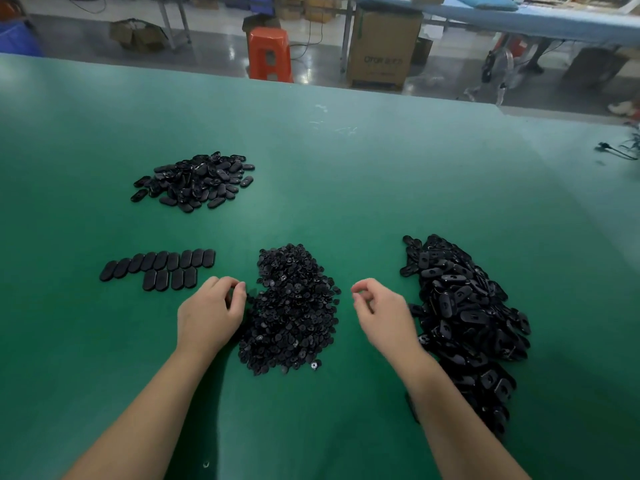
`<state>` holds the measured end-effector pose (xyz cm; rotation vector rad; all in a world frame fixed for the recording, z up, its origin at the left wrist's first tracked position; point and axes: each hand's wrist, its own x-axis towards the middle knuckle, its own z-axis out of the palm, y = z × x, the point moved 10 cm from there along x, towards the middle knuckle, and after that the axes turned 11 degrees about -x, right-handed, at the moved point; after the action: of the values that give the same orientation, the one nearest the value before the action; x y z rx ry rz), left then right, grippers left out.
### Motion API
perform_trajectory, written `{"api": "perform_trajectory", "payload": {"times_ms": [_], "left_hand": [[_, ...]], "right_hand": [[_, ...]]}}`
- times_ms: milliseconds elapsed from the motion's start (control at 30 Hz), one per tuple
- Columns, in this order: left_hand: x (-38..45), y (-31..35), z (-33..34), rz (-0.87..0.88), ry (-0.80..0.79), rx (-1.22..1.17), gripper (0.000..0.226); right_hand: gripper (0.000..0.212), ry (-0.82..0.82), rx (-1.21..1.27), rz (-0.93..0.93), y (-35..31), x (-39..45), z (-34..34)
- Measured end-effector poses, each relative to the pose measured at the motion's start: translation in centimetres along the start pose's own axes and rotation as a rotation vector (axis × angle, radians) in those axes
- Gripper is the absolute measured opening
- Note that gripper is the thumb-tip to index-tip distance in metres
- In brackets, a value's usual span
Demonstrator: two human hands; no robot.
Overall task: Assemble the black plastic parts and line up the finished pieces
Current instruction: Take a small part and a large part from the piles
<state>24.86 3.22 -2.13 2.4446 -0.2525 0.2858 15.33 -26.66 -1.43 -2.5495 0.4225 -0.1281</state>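
On the green table (346, 188) a heap of small black round parts (294, 306) lies in the middle. A bigger heap of black oval shells (464, 317) lies to the right. Finished oval pieces (162, 266) stand in two neat rows at the left. My left hand (211, 306) sits at the left edge of the small-parts heap with fingers curled; whether it pinches a part is hidden. My right hand (381, 310) hovers between the two heaps, fingers loosely curled, nothing visible in it.
Another loose pile of black oval pieces (194, 180) lies at the far left of the table. Beyond the far edge stand an orange stool (268, 53) and a cardboard box (381, 46). Cables (620, 148) lie at the right edge.
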Motion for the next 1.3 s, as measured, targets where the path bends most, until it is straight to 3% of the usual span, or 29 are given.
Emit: {"api": "perform_trajectory", "payload": {"times_ms": [133,233,367,600,733,867,967,1167,1300], "left_hand": [[0.0,0.1,0.0,-0.009,-0.006,0.002,0.019],[0.0,0.0,0.0,-0.015,-0.007,-0.007,0.019],[0.0,-0.1,0.1,-0.026,-0.014,-0.009,0.018],[0.0,-0.1,0.1,-0.013,-0.004,-0.001,0.017],[0.0,-0.3,0.2,-0.003,-0.002,-0.017,0.020],[0.0,-0.2,0.1,0.010,-0.005,-0.019,0.028],[0.0,0.0,0.2,0.017,-0.030,-0.012,0.023],[0.0,-0.3,0.6,0.011,-0.070,-0.010,0.013],[0.1,-0.4,0.6,0.000,-0.087,-0.028,0.005]], "right_hand": [[0.030,-0.141,-0.607,-0.037,1.4,1.9,-3.6],[0.035,-0.333,-0.874,-0.023,3.4,2.3,-3.9],[0.033,-0.397,-0.974,-0.072,4.2,2.2,-3.5],[0.029,-0.312,-0.929,-0.117,3.7,2.6,-3.9],[0.034,-0.227,-0.754,-0.083,3.3,3.4,-5.6],[0.009,-0.158,-0.103,0.092,3.0,3.8,-6.9],[0.007,-0.136,0.309,0.154,1.4,3.1,-5.5],[0.002,-0.024,0.643,0.363,1.8,1.0,-0.1],[0.011,0.110,0.800,0.376,2.6,-0.1,1.6]]}}
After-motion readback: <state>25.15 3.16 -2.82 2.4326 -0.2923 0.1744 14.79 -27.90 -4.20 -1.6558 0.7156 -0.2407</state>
